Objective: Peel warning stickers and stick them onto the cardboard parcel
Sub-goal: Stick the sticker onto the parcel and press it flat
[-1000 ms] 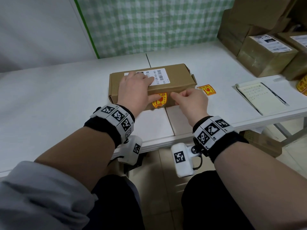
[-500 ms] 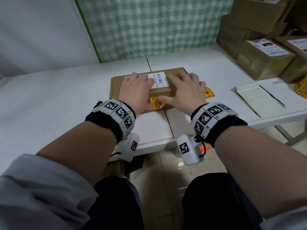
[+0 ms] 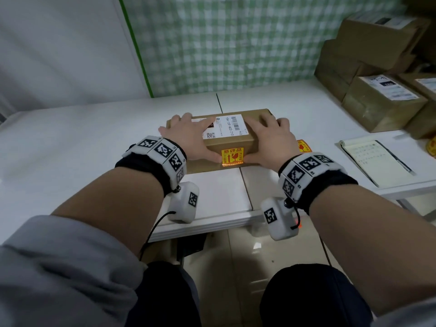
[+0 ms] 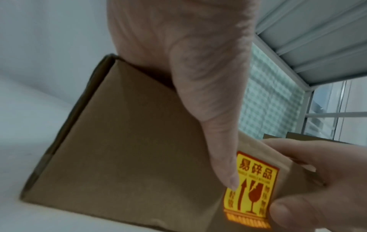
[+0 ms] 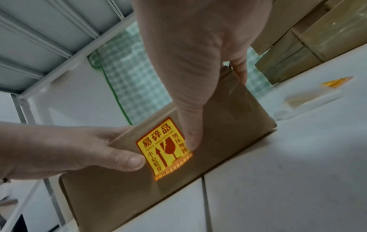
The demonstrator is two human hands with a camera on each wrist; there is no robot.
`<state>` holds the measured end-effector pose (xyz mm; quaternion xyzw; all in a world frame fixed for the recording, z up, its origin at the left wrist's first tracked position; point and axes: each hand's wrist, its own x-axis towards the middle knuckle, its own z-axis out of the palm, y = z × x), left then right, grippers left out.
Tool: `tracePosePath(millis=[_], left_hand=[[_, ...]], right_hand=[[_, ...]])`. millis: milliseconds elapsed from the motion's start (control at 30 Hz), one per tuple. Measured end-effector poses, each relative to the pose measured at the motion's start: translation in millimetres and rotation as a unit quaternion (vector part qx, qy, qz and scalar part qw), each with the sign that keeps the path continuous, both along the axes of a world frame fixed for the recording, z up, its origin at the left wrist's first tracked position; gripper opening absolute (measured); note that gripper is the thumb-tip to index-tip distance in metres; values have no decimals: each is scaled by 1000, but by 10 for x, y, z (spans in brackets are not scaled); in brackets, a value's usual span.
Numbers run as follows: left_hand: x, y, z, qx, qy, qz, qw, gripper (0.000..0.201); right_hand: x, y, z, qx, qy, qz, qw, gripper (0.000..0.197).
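Observation:
The brown cardboard parcel point(image 3: 200, 167) lies on the white table point(image 3: 82, 138), its white shipping label point(image 3: 224, 126) facing up. A yellow and red fragile sticker point(image 3: 232, 156) sits flat on the near side face. My left hand point(image 3: 188, 138) grips the parcel's left half, fingers over the top and thumb point(image 4: 224, 157) at the sticker's point(image 4: 252, 188) left edge. My right hand point(image 3: 276, 142) grips the right half the same way, its thumb point(image 5: 190, 133) on the sticker's point(image 5: 164, 149) right edge. A second sticker point(image 3: 303, 146) lies on the table behind my right hand.
A notebook point(image 3: 375, 159) with a pen point(image 3: 396, 159) lies to the right. Several cardboard boxes point(image 3: 382, 100) are stacked at the back right. More yellow stickers point(image 3: 431, 145) show at the right edge. A green checked wall stands behind the table.
My right hand left the sticker's front, went over the parcel's top and now grips it. Both thumbs now flank the sticker. My left hand has shifted left along the top.

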<state>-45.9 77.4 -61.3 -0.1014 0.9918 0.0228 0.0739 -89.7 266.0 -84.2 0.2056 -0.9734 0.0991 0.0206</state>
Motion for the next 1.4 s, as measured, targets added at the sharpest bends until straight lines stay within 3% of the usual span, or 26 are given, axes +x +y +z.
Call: tracePosePath(millis=[167, 233, 433, 667, 1033, 1266, 1400], left_hand=[[20, 4, 118, 11, 4, -6, 1000, 106], [47, 6, 157, 25, -6, -3, 1000, 106], [156, -80, 390, 114, -61, -34, 991, 86], [195, -153, 333, 110, 21, -44, 993, 64], [130, -213, 260, 125, 77, -77, 986, 45], [80, -227, 263, 116, 79, -87, 986, 50], [54, -255, 264, 118, 79, -87, 986, 53]], right_hand=[[-60, 25, 64, -17, -78, 20, 997, 72], [-74, 38, 98, -35, -91, 22, 995, 74], [108, 72, 251, -100, -31, 16, 994, 48], [265, -314, 115, -76, 72, 66, 992, 50], [79, -523, -158, -131, 167, 6, 977, 54], [-13, -435, -184, -185, 129, -60, 972, 54], [-102, -401, -90, -228, 83, -141, 960, 56]])
